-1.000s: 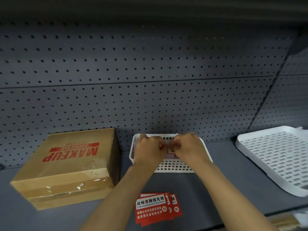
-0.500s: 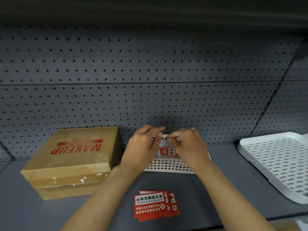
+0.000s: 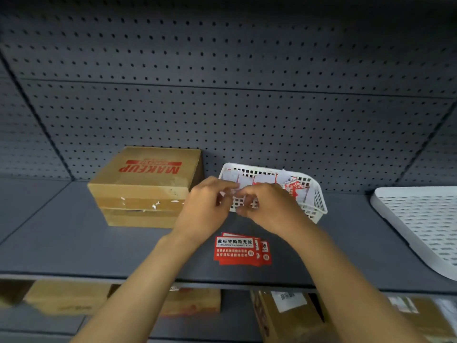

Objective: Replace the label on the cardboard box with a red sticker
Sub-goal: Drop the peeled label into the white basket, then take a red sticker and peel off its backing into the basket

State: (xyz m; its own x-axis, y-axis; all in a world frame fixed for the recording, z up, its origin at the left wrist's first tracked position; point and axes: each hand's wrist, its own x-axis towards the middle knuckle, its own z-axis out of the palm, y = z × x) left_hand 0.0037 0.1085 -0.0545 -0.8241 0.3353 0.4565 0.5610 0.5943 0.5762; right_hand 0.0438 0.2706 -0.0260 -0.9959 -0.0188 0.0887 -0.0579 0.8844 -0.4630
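Observation:
A brown cardboard box printed MAKEUP in red stands at the back left of the grey shelf. Its front face carries tape and small white torn scraps. A small fanned stack of red stickers with white and black print lies on the shelf below my hands. My left hand and my right hand meet fingertip to fingertip in front of a white basket. Together they pinch a small pale scrap of label. The basket holds several white and red paper pieces.
A grey pegboard wall backs the shelf. A large white perforated tray lies at the right. Below the shelf's front edge, a lower level holds more cardboard boxes.
My hands have drawn back from over the basket to its near side. The red-and-white piece held half a second ago is out of sight; a pale scrap shows between my fingertips. My view has pulled back.

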